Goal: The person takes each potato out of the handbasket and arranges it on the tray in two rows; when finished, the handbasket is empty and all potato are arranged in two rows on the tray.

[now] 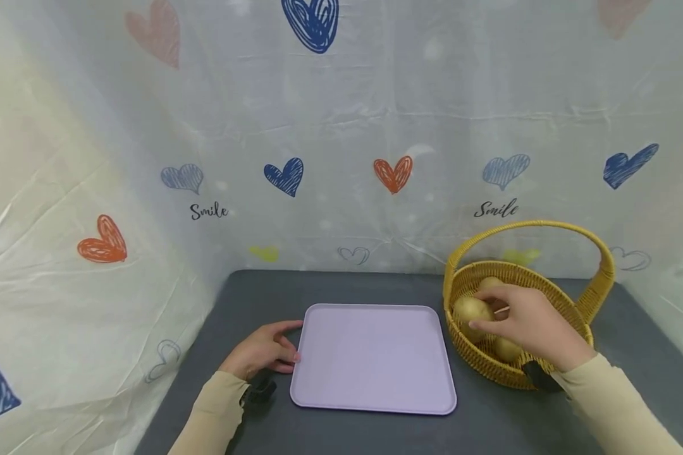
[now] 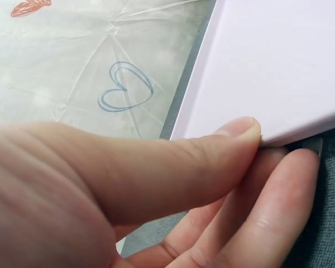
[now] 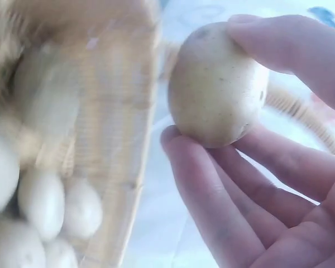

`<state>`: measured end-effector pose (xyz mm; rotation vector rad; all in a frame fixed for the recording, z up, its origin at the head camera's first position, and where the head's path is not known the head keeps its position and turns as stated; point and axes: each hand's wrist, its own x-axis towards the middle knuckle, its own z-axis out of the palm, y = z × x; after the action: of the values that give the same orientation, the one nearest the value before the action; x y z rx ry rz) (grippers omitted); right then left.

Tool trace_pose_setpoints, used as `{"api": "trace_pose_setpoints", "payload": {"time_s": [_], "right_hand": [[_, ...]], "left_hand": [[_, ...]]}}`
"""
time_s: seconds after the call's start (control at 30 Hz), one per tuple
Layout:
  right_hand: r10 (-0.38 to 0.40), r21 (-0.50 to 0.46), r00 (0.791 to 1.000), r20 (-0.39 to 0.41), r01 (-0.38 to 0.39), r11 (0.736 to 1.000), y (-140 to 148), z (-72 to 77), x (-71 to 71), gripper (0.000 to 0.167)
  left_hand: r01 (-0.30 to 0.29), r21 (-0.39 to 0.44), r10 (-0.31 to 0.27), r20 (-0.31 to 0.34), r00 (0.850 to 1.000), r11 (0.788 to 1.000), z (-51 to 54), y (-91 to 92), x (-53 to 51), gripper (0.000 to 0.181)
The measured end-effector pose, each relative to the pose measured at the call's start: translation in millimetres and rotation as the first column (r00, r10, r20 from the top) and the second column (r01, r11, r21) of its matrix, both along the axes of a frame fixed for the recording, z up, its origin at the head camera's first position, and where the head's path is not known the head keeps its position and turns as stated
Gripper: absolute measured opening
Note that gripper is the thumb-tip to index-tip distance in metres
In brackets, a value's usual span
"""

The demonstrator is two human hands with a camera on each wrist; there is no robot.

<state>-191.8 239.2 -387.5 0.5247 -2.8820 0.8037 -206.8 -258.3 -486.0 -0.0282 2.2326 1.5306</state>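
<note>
My right hand [image 1: 532, 322] grips a round, pale yellow-brown potato [image 3: 215, 89] between thumb and fingertips, over the wicker basket [image 1: 486, 366] in the head view. More potatoes [image 3: 42, 204] lie inside the basket, slightly blurred in the right wrist view. At the left edge of a flat lilac tray [image 1: 370, 357], my left hand [image 1: 262, 349] pinches the rim, its thumb on top and fingers beneath, as the left wrist view shows. Nothing lies on the tray.
A dark grey table [image 1: 341, 436] bears the tray and the basket. The basket's tall arched handle [image 1: 537, 224] rises above its rim. A pale curtain [image 1: 341, 133] printed with hearts hangs behind the table and along the left side.
</note>
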Motion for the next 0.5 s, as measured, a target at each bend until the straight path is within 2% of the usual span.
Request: {"api": "trace_pose_setpoints", "payload": {"time_s": [0.13,0.23,0.33,0.5], "right_hand": [[-0.003,-0.083,1.0,0.015,0.005,0.997,-23,-4.8,14.9,0.047],[0.0,-0.123,0.999,0.033,0.004,0.992,-44,-11.7,16.1,0.045],[0.029,-0.151,0.999,0.035,-0.024,0.988,-70,-24.6,5.8,0.042],[0.097,-0.202,0.993,0.069,-0.082,0.976,-123,-55.4,-21.6,0.042]], "left_hand": [[0.008,0.02,-0.008,-0.011,1.0,1.0,-0.6,-1.3,0.1,0.085],[0.006,0.022,-0.006,-0.016,1.0,1.0,-1.5,-0.7,-0.4,0.084],[-0.01,0.012,0.011,-0.016,1.0,1.0,-1.9,-0.2,0.0,0.084],[-0.024,0.032,0.025,-0.008,1.0,0.999,-1.1,0.2,1.4,0.084]]}}
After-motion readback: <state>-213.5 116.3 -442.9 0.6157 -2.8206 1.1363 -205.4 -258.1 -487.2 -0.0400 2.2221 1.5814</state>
